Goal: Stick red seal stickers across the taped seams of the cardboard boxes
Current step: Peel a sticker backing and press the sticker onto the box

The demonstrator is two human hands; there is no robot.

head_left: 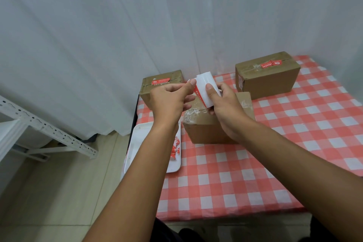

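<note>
My right hand [225, 108] holds a white backing sheet [204, 88] upright above the nearest cardboard box [204, 131]. My left hand [169, 100] pinches the end of a red seal sticker [196, 92] at the sheet's left edge. The nearest box has clear tape [193, 113] on its top and no red sticker in sight. A second box [157, 84] at the back left carries a red sticker [160, 81] on its top. A third box [269, 74] at the back right also bears a red sticker [272, 63] across its taped seam.
The boxes stand on a table with a red-and-white checked cloth [255, 163]. A white tray [137, 143] with red sticker scraps lies at the table's left edge. A white curtain [98, 45] hangs behind. A white metal rack [39, 127] stands on the floor to the left.
</note>
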